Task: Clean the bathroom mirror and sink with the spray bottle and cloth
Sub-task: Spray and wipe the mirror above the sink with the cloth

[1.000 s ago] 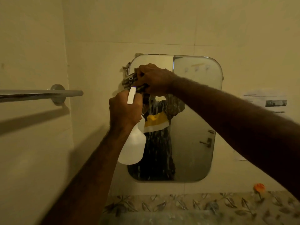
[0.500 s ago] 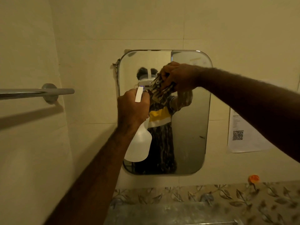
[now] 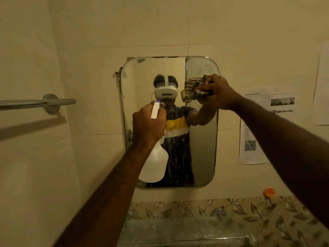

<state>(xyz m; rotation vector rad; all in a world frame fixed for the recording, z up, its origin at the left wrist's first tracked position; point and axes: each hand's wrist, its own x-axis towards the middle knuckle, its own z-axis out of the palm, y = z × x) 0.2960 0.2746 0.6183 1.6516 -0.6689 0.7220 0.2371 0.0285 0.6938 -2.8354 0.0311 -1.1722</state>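
Plainly the mirror is the step in hand; the sink looks not yet begun. The left hand is clamped round the neck of the white spray bottle, nozzle towards the glass, and the bottle hangs before the seven o'clock corner of the mirror. The right hand grips the bunched striped cloth and seems to press it on the glass at about two o'clock. Wet streaks run down the middle towards six o'clock. Next, I judge, the cloth should sweep down and across those streaks with flat, firm pressure, the bottle held clear. What looks like the sink's edge lies dim at six o'clock of the view.
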